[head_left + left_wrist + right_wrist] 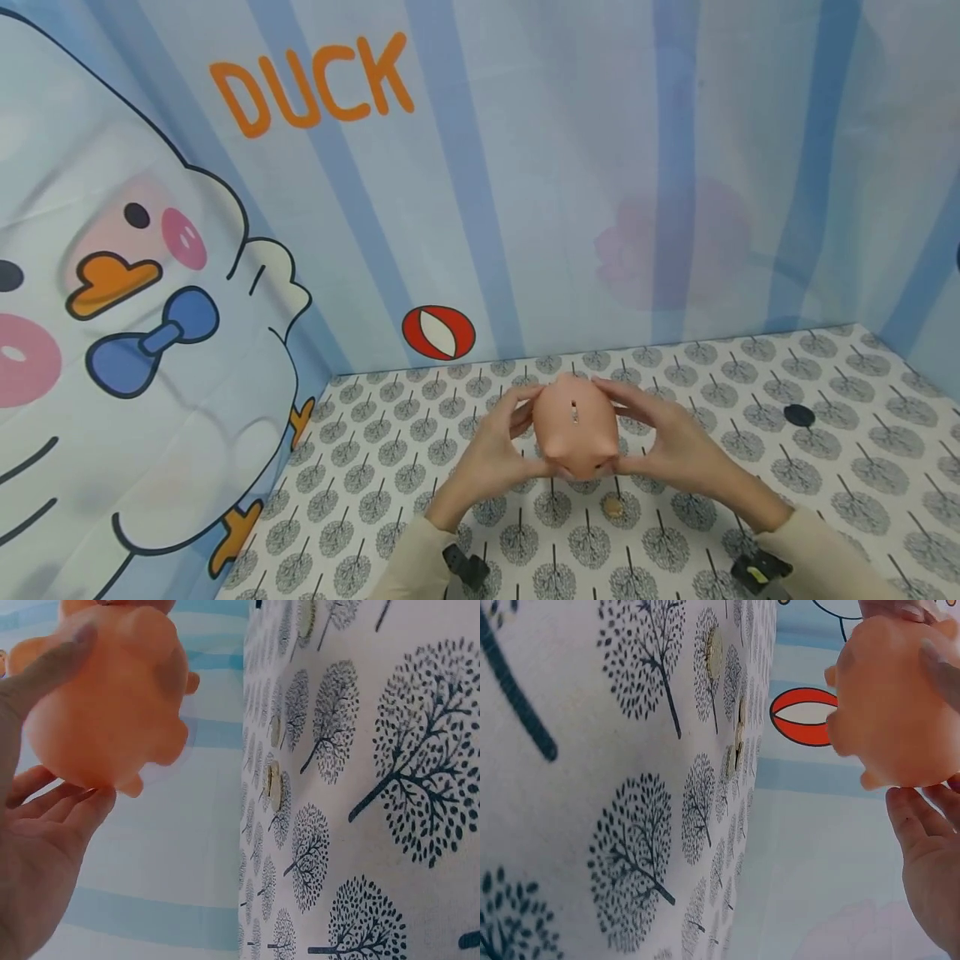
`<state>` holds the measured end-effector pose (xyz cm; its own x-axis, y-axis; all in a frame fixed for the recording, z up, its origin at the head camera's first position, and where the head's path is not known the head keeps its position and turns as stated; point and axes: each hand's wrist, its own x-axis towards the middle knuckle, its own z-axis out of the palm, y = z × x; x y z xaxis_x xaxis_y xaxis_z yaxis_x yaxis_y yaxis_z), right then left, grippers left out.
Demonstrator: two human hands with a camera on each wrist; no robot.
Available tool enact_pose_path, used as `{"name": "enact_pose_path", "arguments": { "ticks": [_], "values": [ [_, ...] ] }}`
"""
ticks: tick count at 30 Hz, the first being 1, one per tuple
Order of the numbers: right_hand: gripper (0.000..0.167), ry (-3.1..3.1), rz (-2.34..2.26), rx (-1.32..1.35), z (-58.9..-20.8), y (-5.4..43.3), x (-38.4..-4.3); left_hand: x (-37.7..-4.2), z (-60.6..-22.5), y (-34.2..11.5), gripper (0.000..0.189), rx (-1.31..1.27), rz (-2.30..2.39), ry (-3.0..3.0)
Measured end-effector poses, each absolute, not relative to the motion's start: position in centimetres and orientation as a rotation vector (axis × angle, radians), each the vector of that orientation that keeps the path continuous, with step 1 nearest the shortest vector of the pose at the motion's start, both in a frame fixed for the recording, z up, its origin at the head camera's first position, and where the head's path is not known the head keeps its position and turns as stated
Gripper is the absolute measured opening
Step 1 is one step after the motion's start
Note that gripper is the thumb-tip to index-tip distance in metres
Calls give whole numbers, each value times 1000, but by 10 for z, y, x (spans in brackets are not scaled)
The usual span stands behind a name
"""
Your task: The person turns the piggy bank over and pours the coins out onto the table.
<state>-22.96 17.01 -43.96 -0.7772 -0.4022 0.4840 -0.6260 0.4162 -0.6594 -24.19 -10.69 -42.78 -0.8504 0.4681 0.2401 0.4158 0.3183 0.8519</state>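
An orange-pink piggy bank (pixel 576 425) with a coin slot along its back is held up off the table between both hands. My left hand (pixel 491 450) grips its left side, thumb near the snout end and fingers toward the far end. On the other side my right hand (pixel 675 442) grips it in the same way. Both wrist views show its stubby feet hanging clear of the cloth. A gold-coloured coin (pixel 613 506) lies on the cloth, below and nearer than the bank. More coins (pixel 275 787) show on the cloth in the left wrist view, and also coins (pixel 714 654) in the right.
A tree-patterned cloth (pixel 360 500) covers the table. Off to the right lies a dark round disc (pixel 799 415). Behind the table hangs a blue-striped curtain (pixel 555 167) with a printed duck at left, reaching down to the table's back edge.
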Motion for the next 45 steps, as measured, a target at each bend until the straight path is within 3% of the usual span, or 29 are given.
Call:
{"name": "enact_pose_path", "arguments": {
  "ticks": [7, 13, 19, 24, 29, 38, 45],
  "values": [
    [69, -2515, 1513, 720, -437, 166, -227, -246, -425, -104, 63, 711, 1595, 2571],
    [51, -2560, 1609, 620, -432, 160, -228, -250, -423, -95, 58, 565, 1594, 2621],
    [61, -2693, 1909, 504, -426, 155, -235, -255, -422, -92, 75, 345, 1529, 2518],
    [63, -2723, 1905, 484, -427, 155, -237, -255, -424, -95, 77, 339, 1512, 2475],
    [62, -2741, 1852, 529, -425, 158, -236, -256, -422, -98, 75, 410, 1478, 2460],
    [69, -2701, 1672, 650, -427, 167, -231, -256, -422, -106, 54, 642, 1462, 2515],
    [73, -2634, 1720, 711, -431, 169, -231, -256, -420, -108, 64, 648, 1528, 2463]
  ]
}}
